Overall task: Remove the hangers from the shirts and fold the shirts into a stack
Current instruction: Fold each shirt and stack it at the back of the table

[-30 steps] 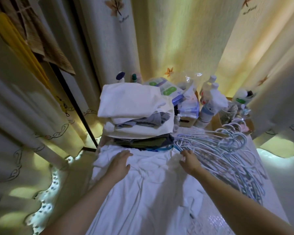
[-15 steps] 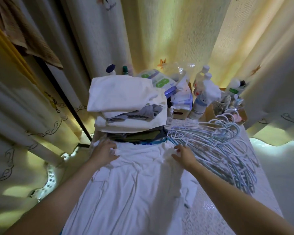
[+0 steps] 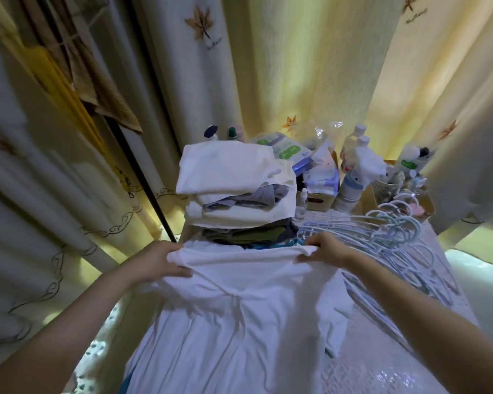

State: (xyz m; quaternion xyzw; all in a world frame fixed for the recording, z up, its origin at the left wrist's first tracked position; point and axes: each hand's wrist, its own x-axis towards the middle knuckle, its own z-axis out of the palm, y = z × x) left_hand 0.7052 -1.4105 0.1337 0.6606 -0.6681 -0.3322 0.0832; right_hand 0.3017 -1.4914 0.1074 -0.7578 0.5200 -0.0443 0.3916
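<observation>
A white shirt point(image 3: 239, 317) lies spread on the table in front of me, with no hanger visible in it. My left hand point(image 3: 157, 258) grips its far left corner and my right hand point(image 3: 325, 247) pinches its far right corner, the far edge lifted taut between them. Just behind that edge stands a tall stack of folded shirts point(image 3: 236, 191), white on top, grey and dark ones lower down. A heap of pale blue hangers point(image 3: 382, 240) lies to the right of my right hand.
Bottles point(image 3: 350, 183), packets and a small box crowd the back of the table. Pale curtains point(image 3: 296, 66) hang close all round. A dark pole point(image 3: 145, 177) slants down at the left. The table's patterned cloth point(image 3: 382, 365) shows at lower right.
Both hands went from lying on the shirt to gripping its far corners, and they have raised that edge off the table. The camera has moved closer.
</observation>
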